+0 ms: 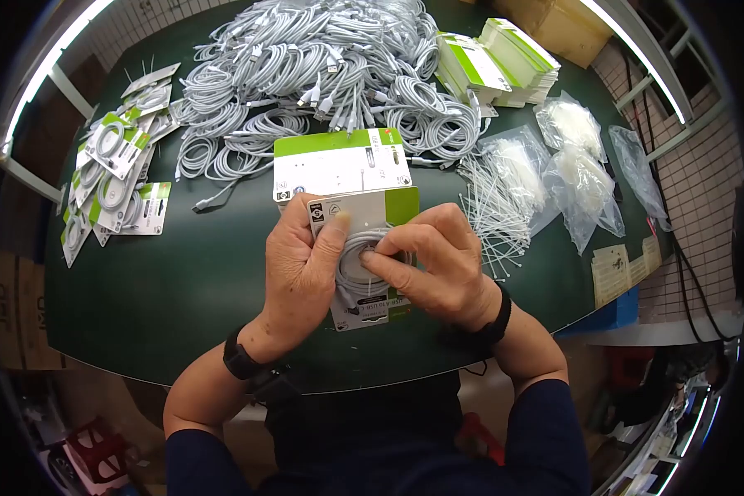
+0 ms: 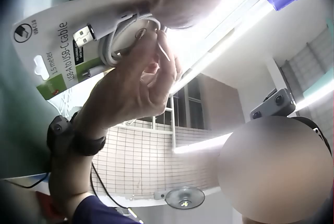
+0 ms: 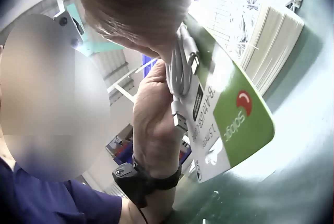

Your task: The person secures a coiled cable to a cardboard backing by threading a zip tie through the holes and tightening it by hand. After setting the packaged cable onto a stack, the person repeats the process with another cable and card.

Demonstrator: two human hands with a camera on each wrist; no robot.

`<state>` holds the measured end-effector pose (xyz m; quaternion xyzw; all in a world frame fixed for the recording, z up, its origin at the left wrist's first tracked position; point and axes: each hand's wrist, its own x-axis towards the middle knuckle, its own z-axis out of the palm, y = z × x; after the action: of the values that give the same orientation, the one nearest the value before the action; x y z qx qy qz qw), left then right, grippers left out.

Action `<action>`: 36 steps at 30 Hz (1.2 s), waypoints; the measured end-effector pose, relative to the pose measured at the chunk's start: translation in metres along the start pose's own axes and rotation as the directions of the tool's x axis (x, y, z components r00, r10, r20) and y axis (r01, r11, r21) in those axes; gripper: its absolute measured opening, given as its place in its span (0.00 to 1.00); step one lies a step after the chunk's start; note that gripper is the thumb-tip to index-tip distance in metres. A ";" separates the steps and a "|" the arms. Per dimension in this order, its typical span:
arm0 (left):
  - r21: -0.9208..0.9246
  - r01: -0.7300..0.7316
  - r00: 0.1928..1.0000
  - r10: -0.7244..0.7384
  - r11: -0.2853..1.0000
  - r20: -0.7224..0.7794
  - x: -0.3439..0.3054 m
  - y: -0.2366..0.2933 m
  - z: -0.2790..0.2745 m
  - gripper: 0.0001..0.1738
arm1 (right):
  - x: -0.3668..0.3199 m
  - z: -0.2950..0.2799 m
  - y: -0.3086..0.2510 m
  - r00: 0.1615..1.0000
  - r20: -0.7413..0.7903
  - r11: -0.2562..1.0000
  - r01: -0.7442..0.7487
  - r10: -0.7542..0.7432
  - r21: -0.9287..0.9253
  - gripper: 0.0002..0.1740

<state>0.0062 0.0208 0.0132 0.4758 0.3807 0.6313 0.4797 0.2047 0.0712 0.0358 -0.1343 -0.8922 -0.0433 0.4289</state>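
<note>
My left hand point(image 1: 302, 269) grips a white and green packaging card point(image 1: 402, 203) by its edge, the thumb pressed on its face. On the card lies a coiled light-grey USB cable point(image 1: 350, 258). Its USB-A plug point(image 2: 83, 36) shows in the left wrist view, near print reading "USB-A to USB-C cable". My right hand point(image 1: 442, 264) is at the middle of the coil, thumb and forefinger pinching a thin white cable tie point(image 2: 164, 53) whose end sticks out between the fingers. Just beyond the held card lies a stack of like cards point(image 1: 322, 165).
A big heap of coiled cables point(image 1: 306, 66) covers the table's far side. Finished-looking carded cables point(image 1: 112, 190) pile up at left. Card stacks point(image 1: 517, 66) stand at back right. Loose cable ties point(image 1: 492, 215) and plastic bags of ties point(image 1: 583, 194) lie at right.
</note>
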 end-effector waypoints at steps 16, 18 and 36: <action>-0.048 0.010 0.994 -0.005 0.999 0.113 -0.005 0.001 -0.002 0.22 | -0.003 0.006 0.008 0.982 -0.135 0.987 -0.121 0.135 0.103 0.20; -0.062 0.020 0.994 -0.014 0.998 0.107 -0.003 -0.002 -0.002 0.22 | -0.005 0.006 0.006 0.981 -0.132 0.983 -0.127 0.144 0.129 0.20; -0.158 0.005 0.999 0.004 0.987 0.055 0.002 -0.004 -0.007 0.22 | -0.007 0.002 0.001 0.998 -0.031 0.924 -0.038 0.054 0.380 0.16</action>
<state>0.0004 0.0233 0.0081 0.4534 0.3163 0.6460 0.5263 0.2070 0.0710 0.0291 -0.0690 -0.8714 0.1372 0.4660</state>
